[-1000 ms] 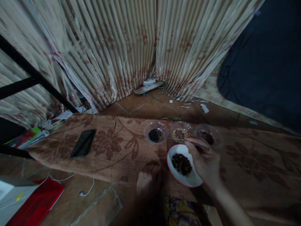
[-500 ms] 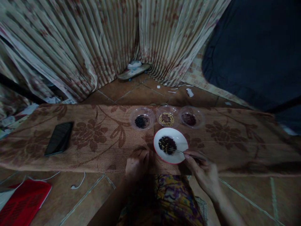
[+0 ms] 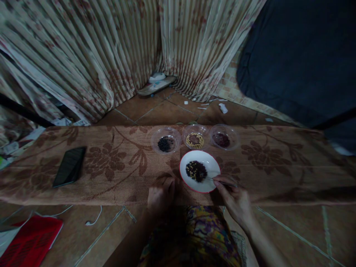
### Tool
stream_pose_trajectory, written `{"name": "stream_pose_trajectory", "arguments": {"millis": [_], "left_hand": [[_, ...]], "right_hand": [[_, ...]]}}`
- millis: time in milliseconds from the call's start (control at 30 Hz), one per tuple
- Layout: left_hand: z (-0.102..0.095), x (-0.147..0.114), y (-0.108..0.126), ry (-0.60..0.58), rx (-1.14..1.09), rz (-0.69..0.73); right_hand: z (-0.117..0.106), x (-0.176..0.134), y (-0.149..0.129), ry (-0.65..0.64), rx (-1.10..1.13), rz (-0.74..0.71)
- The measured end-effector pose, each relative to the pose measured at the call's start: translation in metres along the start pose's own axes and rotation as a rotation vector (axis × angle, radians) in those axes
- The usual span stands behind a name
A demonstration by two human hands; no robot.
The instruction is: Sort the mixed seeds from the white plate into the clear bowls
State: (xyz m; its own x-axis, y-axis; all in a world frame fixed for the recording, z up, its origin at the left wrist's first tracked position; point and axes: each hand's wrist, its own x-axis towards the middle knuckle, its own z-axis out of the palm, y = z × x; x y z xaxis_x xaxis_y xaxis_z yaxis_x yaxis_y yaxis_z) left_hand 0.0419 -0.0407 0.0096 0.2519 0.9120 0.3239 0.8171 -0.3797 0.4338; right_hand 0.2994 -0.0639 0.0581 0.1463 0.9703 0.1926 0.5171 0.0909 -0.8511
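Right hand (image 3: 235,198): at the near right of the plate, fingers pinched around tweezers (image 3: 221,181); wrist off the bench edge, over the lap.
Tweezers: thin, metal, lying nearly flat, tips reaching left over the plate rim to the edge of the seed pile; too small to tell whether a seed sits between the tips.
Plate (image 3: 213,167): white with a red rim, on the cloth near the front edge, just in front of the three cups.
Seed pile (image 3: 196,171): dark mixed grains, heaped left of the plate's middle.
Left hand (image 3: 161,193): curled into a loose fist, resting knuckles-up on the front edge of the cloth, left of the plate and apart from it; nothing seen in it.
Left cup (image 3: 165,140): clear plastic, black seeds inside.
Middle cup (image 3: 195,137): clear, pale yellow seeds in a ring around a bare middle.
Right cup (image 3: 224,137): clear, dark reddish seeds.
Cups: in a row along the far edge, close together, all upright.
Cloth (image 3: 116,167): brown, flower pattern, covering a long low bench.
Phone (image 3: 69,171): black, flat, face up at the cloth's left end, well apart from the hands.
Curtain (image 3: 111,48): striped, hanging behind the bench.
Floor (image 3: 172,111): brown tiles.
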Motion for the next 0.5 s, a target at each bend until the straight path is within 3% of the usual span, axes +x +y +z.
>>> {"name": "stream_pose_trajectory", "arguments": {"millis": [300, 500], "left_hand": [[0.0008, -0.0002, 0.0001, 0.0, 0.019, 0.001], [-0.0002, -0.0004, 0.0012, -0.005, 0.013, -0.003]], "right_hand": [[0.0032, 0.0015, 0.0058, 0.009, 0.003, -0.024], [0.0003, 0.0013, 0.0028, 0.08, -0.017, -0.023]]}}
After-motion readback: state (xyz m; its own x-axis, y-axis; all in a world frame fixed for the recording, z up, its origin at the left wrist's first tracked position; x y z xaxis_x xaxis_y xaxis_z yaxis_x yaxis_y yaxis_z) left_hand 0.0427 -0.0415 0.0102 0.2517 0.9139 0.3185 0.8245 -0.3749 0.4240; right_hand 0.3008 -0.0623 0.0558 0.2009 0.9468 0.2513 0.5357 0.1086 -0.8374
